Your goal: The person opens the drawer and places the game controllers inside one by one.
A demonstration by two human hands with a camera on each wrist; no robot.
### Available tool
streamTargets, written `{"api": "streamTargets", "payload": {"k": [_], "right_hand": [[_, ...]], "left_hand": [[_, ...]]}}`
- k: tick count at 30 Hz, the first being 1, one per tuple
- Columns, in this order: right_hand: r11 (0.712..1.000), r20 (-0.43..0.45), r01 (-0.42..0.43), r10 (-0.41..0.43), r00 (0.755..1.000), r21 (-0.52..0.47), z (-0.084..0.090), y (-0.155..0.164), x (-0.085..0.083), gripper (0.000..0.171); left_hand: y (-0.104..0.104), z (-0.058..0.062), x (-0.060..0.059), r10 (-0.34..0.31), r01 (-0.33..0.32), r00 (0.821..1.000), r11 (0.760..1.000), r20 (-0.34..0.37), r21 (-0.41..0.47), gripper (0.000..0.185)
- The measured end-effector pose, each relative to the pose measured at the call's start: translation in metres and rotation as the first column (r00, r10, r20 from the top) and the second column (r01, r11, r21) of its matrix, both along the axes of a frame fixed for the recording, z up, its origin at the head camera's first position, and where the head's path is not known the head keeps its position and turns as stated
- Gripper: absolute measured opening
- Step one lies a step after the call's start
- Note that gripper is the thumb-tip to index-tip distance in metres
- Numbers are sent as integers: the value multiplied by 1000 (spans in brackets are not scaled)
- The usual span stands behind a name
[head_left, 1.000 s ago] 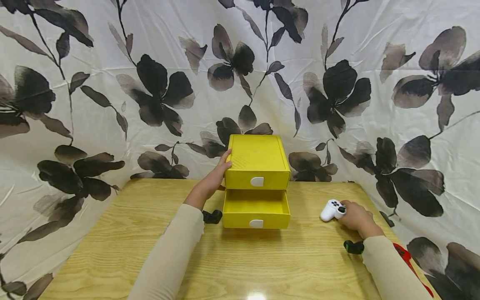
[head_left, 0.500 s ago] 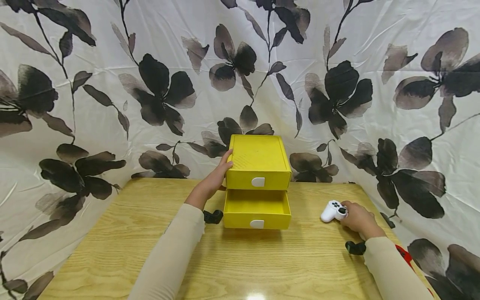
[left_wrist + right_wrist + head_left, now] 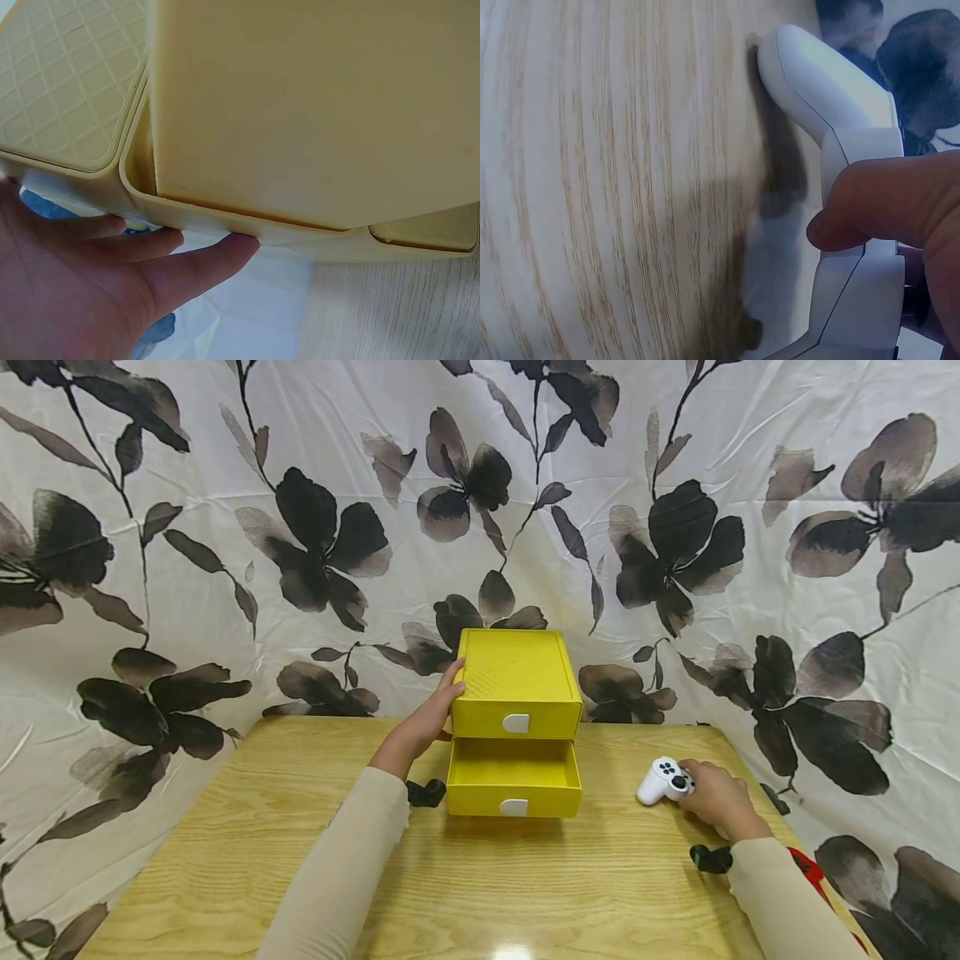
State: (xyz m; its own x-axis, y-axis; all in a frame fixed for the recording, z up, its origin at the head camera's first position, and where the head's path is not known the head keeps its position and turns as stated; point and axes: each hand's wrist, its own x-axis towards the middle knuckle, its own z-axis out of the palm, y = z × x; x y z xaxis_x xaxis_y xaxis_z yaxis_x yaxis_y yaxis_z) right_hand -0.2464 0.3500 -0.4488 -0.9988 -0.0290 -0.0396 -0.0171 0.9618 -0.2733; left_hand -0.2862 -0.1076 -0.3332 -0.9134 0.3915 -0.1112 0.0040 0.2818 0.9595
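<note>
Two hands, 2 diff jobs imo. Left hand (image 3: pixel 422 724) has its fingers pretty straight against the side of the yellow drawer unit (image 3: pixel 517 668), not wrapped round anything, prob to steady it w/ the lower drawer (image 3: pixel 476 802) pulled out. Right hand (image 3: pixel 717 794) pinches the white controller (image 3: pixel 658 783), thumb across the body, so one grip sticks out free. It's on the table's (image 3: pixel 600 885) right side, well apart from the unit; can't tell if it touches the wood tbh.

Indoor tabletop nook — wooden table (image 3: pixel 615 877) against wrinkled floral cloth (image 3: pixel 555 577) — room type unclear.
</note>
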Motion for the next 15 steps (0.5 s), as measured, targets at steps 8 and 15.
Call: {"api": "streamTargets", "payload": {"k": [8, 15], "right_hand": [[1000, -72, -16, 17, 997, 11, 3, -4, 4, 63], [999, -161, -51, 53, 986, 16, 9, -12, 7, 62]], "left_hand": [[0, -1, 0, -2, 2, 1000, 1000, -2, 2, 55], [-1, -1, 0, -5, 5, 1000, 1000, -8, -5, 55]]}}
